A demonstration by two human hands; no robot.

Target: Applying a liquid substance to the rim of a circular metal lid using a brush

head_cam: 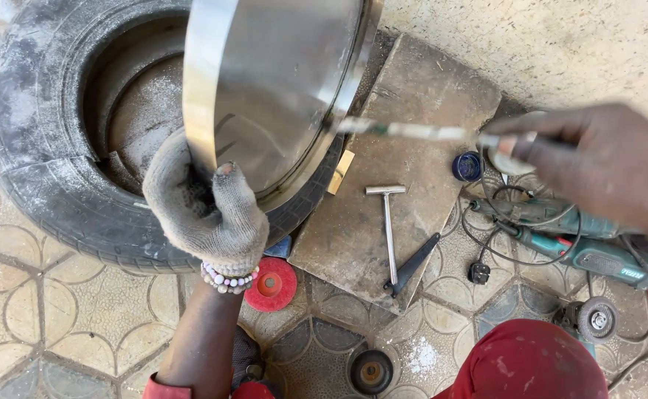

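My left hand (pixel 206 207), in a worn grey knit glove with a torn fingertip, grips the rim of a large shiny metal pan (pixel 272 81) held tilted over an old black tyre (pixel 50 185). A bead bracelet (pixel 228 279) circles that wrist. My right hand (pixel 597 159) is bare and closed on the handle of a thin paint-smeared brush (pixel 413 131), whose tip touches the pan's right edge.
A worn board (pixel 405 96) lies on the patterned tile floor with a T-shaped metal key (pixel 388 222) and a dark bar (pixel 415 262) on it. Two green angle grinders (pixel 590 255) with cords lie at right. A red disc (pixel 270 284), a blue cap (pixel 466 167) and a black wheel (pixel 370 371) are nearby.
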